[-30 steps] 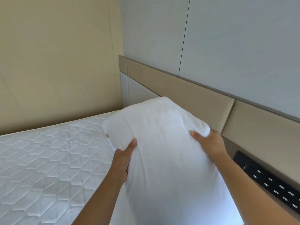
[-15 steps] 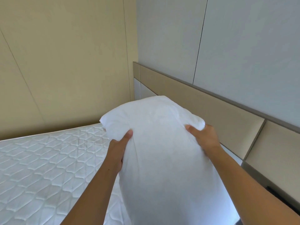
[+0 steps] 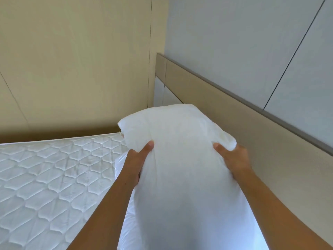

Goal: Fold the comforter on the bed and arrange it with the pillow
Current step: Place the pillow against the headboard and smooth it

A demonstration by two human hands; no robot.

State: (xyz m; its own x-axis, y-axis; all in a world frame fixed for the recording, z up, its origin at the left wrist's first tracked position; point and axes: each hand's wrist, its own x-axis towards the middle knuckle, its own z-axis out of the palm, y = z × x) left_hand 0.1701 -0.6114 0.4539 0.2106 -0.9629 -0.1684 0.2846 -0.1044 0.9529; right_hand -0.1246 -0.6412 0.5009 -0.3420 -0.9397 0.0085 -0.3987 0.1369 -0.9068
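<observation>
two grips: left hand point(image 3: 136, 164) and right hand point(image 3: 235, 160) clench the pillow point(image 3: 182, 170), long axis pointing toward the headboard point(image 3: 234, 114); bare mattress point(image 3: 54, 177) lies left.

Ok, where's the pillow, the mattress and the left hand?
pillow point(image 3: 185, 168): head view, middle of its white front.
mattress point(image 3: 45, 177): head view, bare quilted top.
left hand point(image 3: 136, 164): head view, back of the hand.

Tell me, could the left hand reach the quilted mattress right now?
Probably not as things stand: the left hand grips the pillow, as the right hand does opposite. The mattress lies bare just below and to its left, so it likely could once it lets go.
</observation>
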